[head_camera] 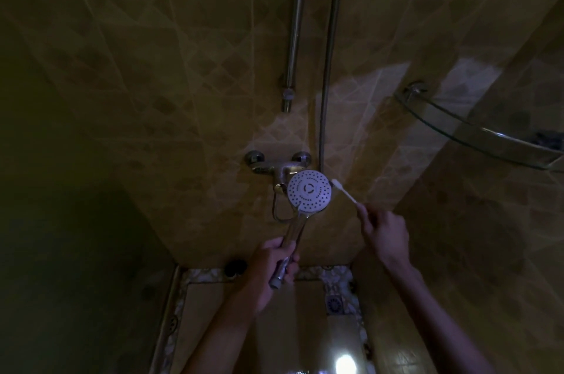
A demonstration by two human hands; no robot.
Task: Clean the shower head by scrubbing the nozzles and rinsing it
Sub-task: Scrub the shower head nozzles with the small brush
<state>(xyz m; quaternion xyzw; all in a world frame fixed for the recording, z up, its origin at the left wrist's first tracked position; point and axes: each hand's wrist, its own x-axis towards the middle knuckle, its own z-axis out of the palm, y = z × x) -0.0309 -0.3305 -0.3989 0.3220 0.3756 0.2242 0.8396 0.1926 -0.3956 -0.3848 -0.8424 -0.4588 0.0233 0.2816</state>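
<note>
Chrome gleamed on the handle of the shower head (309,193), which the left hand (272,264) gripped with its fingers curled round it, the nozzle face turned up toward the camera in front of the wall tap (276,166). The right hand (386,235) pinched a white toothbrush (345,192) by its handle, the bristle end just beside the head's right rim; whether they touched was unclear. A glass shelf (476,132) hung on the tiled wall at right.
</note>
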